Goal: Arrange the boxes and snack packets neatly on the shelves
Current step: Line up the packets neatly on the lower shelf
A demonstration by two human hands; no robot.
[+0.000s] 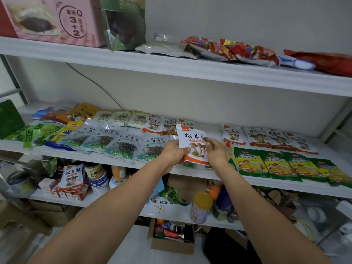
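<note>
Both hands on one white-and-orange mushroom packet (192, 143); held up off the middle shelf (276, 184), above its front part, face toward me, tilted slightly left.

Left hand (174, 153): grips the packet's lower left side; thumb curled onto the front, other fingers hidden behind it.
Right hand (216, 152): pinches the packet's right edge between fingertips and thumb; remaining fingers loosely curled.

Middle shelf layout: three similar mushroom packets (168, 125) lie flat just behind the held one; four more of the kind (266, 139) in a row to the right, near the back; green-and-yellow packets (276, 164) overlap in a row along the front right; clear packets of dark strands (114, 143) overlap along the front left; green seaweed packets (32, 134) at the far left; pale packets (122, 118) behind the dark-strand row.

Top shelf (171, 67): pink box (57, 20) upright at left; green pouch (123, 23) standing just beside it; red snack packets (238, 51) lying loose and overlapping to the right.

Lower shelf: another mushroom packet (71, 175) propped upright on small red boxes (68, 193); yellow-lidded can (202, 206) standing below my right forearm; the rest is mixed clutter, can't tell the items apart.

Floor: open cardboard box (171, 242) with small items inside.
</note>
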